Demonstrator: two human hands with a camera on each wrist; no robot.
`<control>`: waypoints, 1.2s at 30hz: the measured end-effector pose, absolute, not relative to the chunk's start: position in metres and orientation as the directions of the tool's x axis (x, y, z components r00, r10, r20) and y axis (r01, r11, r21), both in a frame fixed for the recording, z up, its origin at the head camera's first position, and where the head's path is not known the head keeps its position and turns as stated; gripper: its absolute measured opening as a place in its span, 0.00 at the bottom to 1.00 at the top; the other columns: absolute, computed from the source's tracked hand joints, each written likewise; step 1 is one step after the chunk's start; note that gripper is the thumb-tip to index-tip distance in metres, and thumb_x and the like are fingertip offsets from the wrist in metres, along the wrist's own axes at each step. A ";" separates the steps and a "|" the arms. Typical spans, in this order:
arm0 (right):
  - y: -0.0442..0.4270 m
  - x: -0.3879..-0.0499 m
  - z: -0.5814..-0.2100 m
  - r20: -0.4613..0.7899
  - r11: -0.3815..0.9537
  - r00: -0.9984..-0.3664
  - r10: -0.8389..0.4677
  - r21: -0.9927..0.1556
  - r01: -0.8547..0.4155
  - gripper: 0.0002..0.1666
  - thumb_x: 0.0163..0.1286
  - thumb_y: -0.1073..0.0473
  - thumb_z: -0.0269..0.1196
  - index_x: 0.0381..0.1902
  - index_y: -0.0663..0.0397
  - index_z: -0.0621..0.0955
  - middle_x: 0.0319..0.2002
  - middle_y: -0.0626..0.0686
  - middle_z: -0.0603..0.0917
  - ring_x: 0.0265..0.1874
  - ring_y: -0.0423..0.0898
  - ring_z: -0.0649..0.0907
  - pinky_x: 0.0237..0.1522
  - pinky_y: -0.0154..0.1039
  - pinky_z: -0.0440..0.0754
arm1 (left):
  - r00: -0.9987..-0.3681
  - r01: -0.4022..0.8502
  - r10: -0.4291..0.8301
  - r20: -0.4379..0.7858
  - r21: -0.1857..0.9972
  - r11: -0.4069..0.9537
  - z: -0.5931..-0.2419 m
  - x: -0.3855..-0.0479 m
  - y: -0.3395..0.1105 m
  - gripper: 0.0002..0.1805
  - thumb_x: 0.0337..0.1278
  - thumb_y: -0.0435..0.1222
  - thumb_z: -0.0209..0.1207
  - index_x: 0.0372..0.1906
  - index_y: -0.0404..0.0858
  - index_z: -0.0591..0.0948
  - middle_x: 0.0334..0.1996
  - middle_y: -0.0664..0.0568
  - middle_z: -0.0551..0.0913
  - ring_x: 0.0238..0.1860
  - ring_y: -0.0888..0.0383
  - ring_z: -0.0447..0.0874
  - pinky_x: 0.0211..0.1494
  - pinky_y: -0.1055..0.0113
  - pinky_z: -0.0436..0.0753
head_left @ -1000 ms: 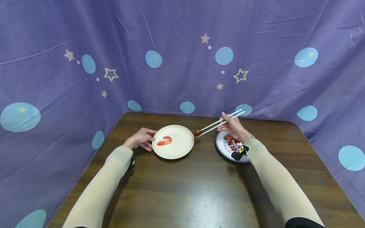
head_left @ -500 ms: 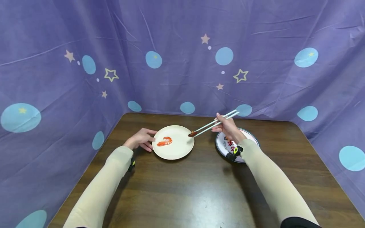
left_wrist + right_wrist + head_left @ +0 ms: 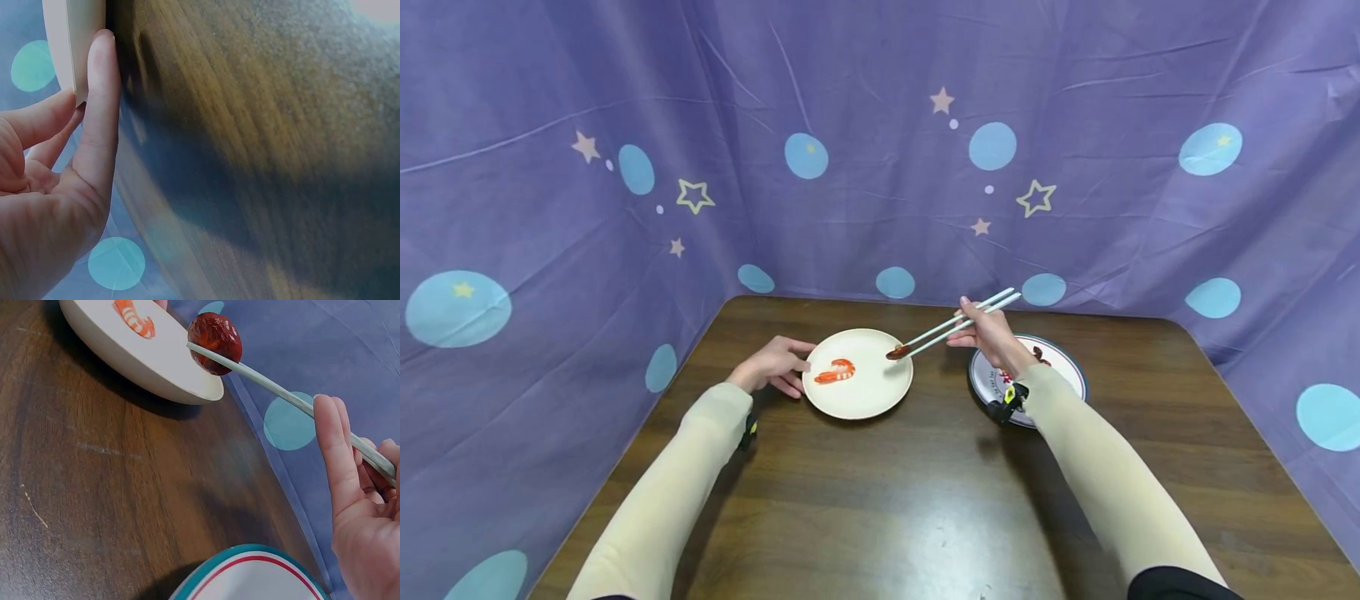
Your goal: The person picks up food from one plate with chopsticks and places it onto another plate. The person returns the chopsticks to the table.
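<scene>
A cream plate (image 3: 859,396) holds an orange shrimp (image 3: 835,372) on its left part. My left hand (image 3: 771,365) pinches the plate's left rim between thumb and fingers; the left wrist view shows the hand (image 3: 69,181) at the rim (image 3: 84,50). My right hand (image 3: 988,331) grips pale green chopsticks (image 3: 936,337), with a glossy dark red, wrinkled piece (image 3: 897,352) held at their tips, over the plate's right part. In the right wrist view that piece (image 3: 215,342) hangs above the rim, and my right hand (image 3: 365,487) lies round the chopsticks' far end.
A white plate with a blue rim (image 3: 1079,371) stands under my right wrist, partly hidden by it, with a dark red piece (image 3: 1040,356) on it. The wooden table (image 3: 880,492) ends at a purple curtain (image 3: 865,200) behind and at the left.
My right hand has moved left with the chopsticks, and the red piece has come from beside the cream plate to above its right part. My left hand has stayed at the rim.
</scene>
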State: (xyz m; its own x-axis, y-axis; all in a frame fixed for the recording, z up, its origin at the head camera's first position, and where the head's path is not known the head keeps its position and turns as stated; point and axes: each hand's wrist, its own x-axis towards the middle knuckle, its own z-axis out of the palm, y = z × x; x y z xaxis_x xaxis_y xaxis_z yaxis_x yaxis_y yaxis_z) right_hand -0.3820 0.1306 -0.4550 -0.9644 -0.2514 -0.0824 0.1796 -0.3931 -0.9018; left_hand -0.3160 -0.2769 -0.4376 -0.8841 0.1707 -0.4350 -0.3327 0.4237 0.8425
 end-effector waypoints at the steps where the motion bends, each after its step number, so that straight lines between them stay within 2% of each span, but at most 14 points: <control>1: 0.130 -0.382 -0.454 -0.080 -0.393 -0.965 -0.250 -0.902 0.177 0.20 0.87 0.56 0.53 0.45 0.74 0.73 0.24 0.56 0.82 0.19 0.50 0.89 0.29 0.45 0.94 | -0.884 -0.333 0.169 -0.436 0.841 0.426 -0.437 -0.316 -0.277 0.34 0.74 0.24 0.55 0.81 0.32 0.64 0.45 0.30 0.86 0.25 0.50 0.90 0.33 0.54 0.95; 15: 0.112 -0.384 -0.452 -0.052 -0.378 -0.970 -0.238 -0.915 0.142 0.19 0.87 0.55 0.54 0.43 0.70 0.74 0.25 0.53 0.82 0.18 0.49 0.88 0.29 0.45 0.94 | -0.884 -0.331 0.170 -0.436 0.839 0.432 -0.434 -0.323 -0.278 0.34 0.74 0.25 0.56 0.81 0.32 0.63 0.48 0.30 0.85 0.25 0.50 0.90 0.34 0.53 0.95; 23: 0.103 -0.382 -0.460 -0.056 -0.383 -0.971 -0.233 -0.912 0.145 0.22 0.87 0.55 0.53 0.47 0.75 0.72 0.24 0.54 0.81 0.19 0.49 0.88 0.29 0.46 0.94 | -0.885 -0.337 0.162 -0.436 0.841 0.424 -0.436 -0.318 -0.277 0.34 0.74 0.25 0.56 0.81 0.32 0.64 0.46 0.31 0.86 0.25 0.50 0.90 0.33 0.54 0.95; 31: 0.095 -0.378 -0.462 -0.048 -0.395 -0.973 -0.224 -0.908 0.136 0.18 0.87 0.56 0.53 0.42 0.69 0.73 0.26 0.58 0.82 0.18 0.51 0.88 0.29 0.46 0.94 | -0.885 -0.338 0.160 -0.437 0.840 0.424 -0.436 -0.315 -0.274 0.33 0.74 0.24 0.55 0.80 0.31 0.64 0.44 0.32 0.86 0.25 0.49 0.90 0.32 0.55 0.94; 36: 0.090 -0.376 -0.462 -0.045 -0.389 -0.973 -0.228 -0.911 0.134 0.21 0.86 0.55 0.54 0.46 0.75 0.72 0.26 0.58 0.81 0.19 0.50 0.89 0.30 0.47 0.94 | -0.886 -0.336 0.159 -0.436 0.839 0.428 -0.438 -0.316 -0.275 0.33 0.74 0.24 0.56 0.80 0.32 0.65 0.43 0.32 0.87 0.26 0.48 0.90 0.32 0.54 0.94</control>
State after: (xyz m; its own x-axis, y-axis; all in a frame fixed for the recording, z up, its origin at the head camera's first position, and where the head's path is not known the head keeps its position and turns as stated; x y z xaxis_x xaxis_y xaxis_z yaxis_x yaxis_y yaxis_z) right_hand -0.3763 0.0898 -0.4623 -0.9725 -0.2283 -0.0450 0.1335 -0.3892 -0.9114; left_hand -0.3157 -0.2748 -0.4383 -0.8858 0.1590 -0.4361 -0.3360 0.4285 0.8388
